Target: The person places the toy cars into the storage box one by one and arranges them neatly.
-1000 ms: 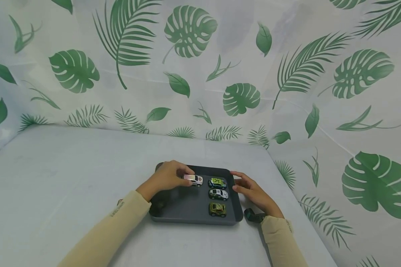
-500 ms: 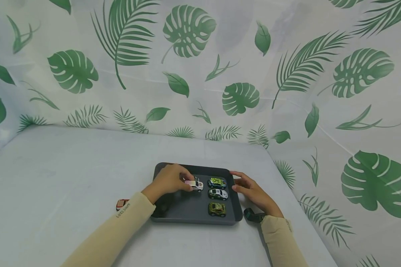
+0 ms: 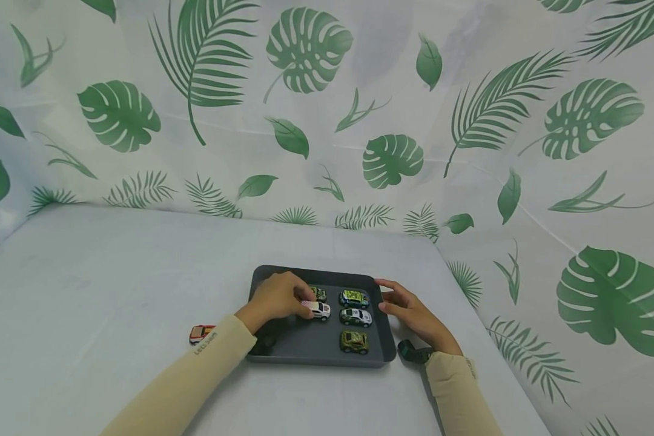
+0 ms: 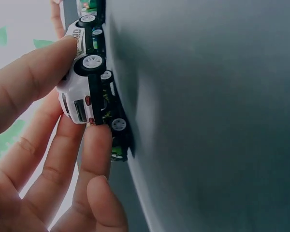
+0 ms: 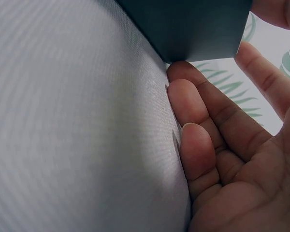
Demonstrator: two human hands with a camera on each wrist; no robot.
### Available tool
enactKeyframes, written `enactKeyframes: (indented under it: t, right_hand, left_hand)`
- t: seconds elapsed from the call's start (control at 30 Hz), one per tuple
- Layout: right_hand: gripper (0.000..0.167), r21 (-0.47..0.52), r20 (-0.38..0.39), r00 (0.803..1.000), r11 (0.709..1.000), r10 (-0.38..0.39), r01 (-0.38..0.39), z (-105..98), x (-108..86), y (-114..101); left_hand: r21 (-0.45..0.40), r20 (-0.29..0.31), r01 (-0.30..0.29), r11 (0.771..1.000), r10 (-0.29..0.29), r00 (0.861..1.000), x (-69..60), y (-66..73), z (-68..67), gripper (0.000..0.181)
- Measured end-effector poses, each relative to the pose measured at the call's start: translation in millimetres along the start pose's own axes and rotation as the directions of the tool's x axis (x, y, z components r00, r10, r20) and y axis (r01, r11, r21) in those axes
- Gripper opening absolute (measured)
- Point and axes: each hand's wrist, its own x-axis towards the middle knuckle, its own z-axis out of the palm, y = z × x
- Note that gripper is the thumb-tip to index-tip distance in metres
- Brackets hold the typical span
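Observation:
My left hand (image 3: 278,297) pinches a white toy car (image 3: 318,310) with a pink-dotted roof, over the dark grey tray (image 3: 300,360). The left wrist view shows the thumb on one side of this white toy car (image 4: 77,92) and fingertips at its other side. Just behind it is a green camouflage toy car (image 3: 320,293), partly hidden by the hand. My right hand (image 3: 414,315) holds the tray's right side, its thumb at the rim. In the right wrist view, fingertips lie against the outer tray wall (image 5: 198,34), lower fingers curled on the cloth.
Along the tray's right side stand a yellow-green toy car (image 3: 354,298), a white-and-black toy car (image 3: 356,317) and an olive camouflage toy car (image 3: 354,342). A red-orange toy car (image 3: 200,333) sits on the white cloth left of the tray, partly behind the left sleeve.
My left hand has moved the white toy car slightly toward me inside the tray, uncovering the green camouflage car behind it. More of the red-orange car shows. The right hand stays put.

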Motion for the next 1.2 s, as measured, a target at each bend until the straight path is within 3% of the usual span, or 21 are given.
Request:
enactKeyframes:
  t: [0.47,0.7,0.97,1.2]
  right_hand:
    - [0.063,0.017,0.003,1.000,1.000,-0.004,0.004,-1,-1.0,0]
    - [0.063,0.014,0.000,1.000,1.000,0.005,-0.005,0,-0.4,-1]
    - [0.062,0.004,0.001,1.000,1.000,0.004,-0.004,-1,1.2,-1]
    - [0.063,-0.001,-0.004,1.000,1.000,0.011,-0.011,-1,1.0,1]
  left_hand:
    - [0.059,0.000,0.020,0.998,-0.020,1.000,1.1,0.5,3.9,0.026]
    - [0.050,0.005,0.010,0.999,-0.010,1.000,0.2,0.5,-0.5,0.032]
    - [-0.020,0.039,-0.081,0.997,0.082,0.996,-3.6,-1.2,-18.8,0.025]
    - [-0.127,0.119,-0.150,0.980,0.166,0.979,-8.1,-4.2,-33.1,0.033]
